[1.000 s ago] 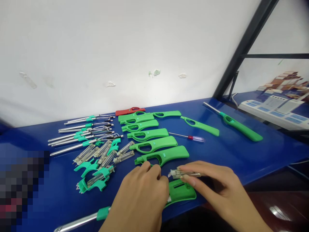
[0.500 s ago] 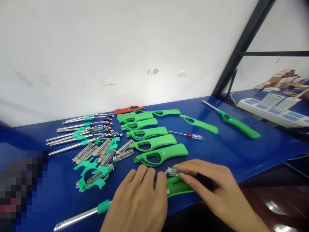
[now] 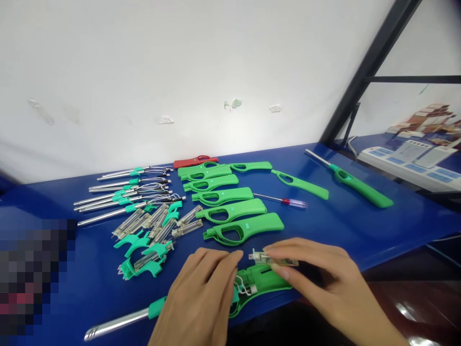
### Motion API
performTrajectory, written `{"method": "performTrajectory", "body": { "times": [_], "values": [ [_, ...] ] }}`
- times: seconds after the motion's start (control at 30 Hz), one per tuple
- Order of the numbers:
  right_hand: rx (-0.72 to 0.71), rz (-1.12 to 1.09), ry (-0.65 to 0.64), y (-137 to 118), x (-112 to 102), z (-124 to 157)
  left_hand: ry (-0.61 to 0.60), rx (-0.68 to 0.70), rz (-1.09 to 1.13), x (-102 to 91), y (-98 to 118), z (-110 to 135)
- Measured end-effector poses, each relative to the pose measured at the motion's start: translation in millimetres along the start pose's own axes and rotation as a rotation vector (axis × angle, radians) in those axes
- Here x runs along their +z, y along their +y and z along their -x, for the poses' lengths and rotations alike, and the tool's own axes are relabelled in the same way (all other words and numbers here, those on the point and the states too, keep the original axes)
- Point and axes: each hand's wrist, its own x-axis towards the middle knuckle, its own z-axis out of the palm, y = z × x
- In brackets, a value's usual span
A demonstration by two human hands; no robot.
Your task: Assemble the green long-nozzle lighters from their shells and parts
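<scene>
A long-reach lighter's green half shell (image 3: 270,281) lies open at the table's front edge, with white wires showing inside. Its silver nozzle tube (image 3: 118,325), with a teal collar, points to the lower left. My left hand (image 3: 201,293) is closed over the shell's front part, hiding the trigger area; its fingertips are partly out of sight. Just above the shell, my right hand (image 3: 324,271) pinches a clear fuel tank (image 3: 260,258) between thumb and fingers. The tank is roughly level, its metal valve end facing left.
Several green shells (image 3: 248,228) lie in a row beyond my hands, with a red shell (image 3: 196,162) behind. To the left are loose tanks (image 3: 187,228), teal triggers (image 3: 134,245) and wired nozzle tubes (image 3: 108,218). A screwdriver (image 3: 295,203) and an assembled lighter (image 3: 363,190) lie right.
My left hand's fingers have shifted and drawn together, uncovering more of the shell and its white wires. My right hand still holds the fuel tank above the shell. The view has shifted slightly.
</scene>
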Motion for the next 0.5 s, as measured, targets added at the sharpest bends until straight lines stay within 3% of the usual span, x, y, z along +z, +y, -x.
{"method": "performTrajectory", "body": {
  "times": [0.1,0.5],
  "values": [
    [-0.015,-0.009,-0.006,-0.7,-0.2,1.3,0.042,-0.034,0.053,0.0,-1.5,2.9],
    [-0.199,-0.107,-0.127,-10.9,8.1,-8.2,-0.019,-0.071,0.120,4.5,-4.8,15.4]
  ]
}}
